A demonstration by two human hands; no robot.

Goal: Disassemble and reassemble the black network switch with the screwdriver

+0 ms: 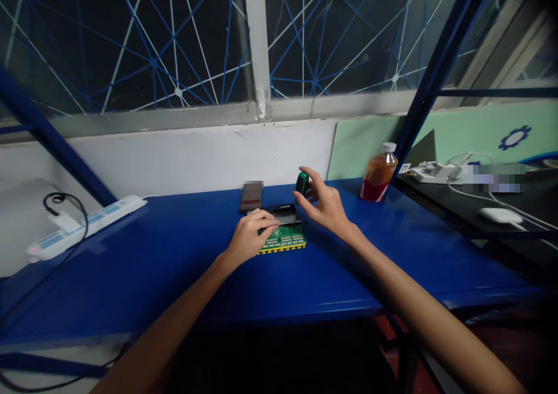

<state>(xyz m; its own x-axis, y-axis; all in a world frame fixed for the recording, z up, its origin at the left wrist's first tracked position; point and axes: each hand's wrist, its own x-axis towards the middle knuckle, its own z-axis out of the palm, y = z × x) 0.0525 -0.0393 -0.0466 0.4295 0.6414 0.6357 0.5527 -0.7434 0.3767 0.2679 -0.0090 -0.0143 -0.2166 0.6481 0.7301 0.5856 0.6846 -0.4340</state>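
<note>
A green circuit board (285, 231) with a yellow toothed strip along its near edge lies on the blue table. Over its far part sits a dark rectangular panel (284, 214). My left hand (250, 231) is closed at the board's left side, its fingertips on the panel and the board's edge. In my right hand (325, 205) is a screwdriver (301, 183) with a green handle, held upright between thumb and fingers. Its thin shaft points down at the panel's right end; I cannot tell whether the tip touches.
A phone (251, 196) lies just behind the board. At the right back stands a drink bottle (379, 173). A white power strip (93, 222) with a black cable is on the left. Chargers and cables cover a black table (471, 202) at right. Blue frame posts rise on both sides.
</note>
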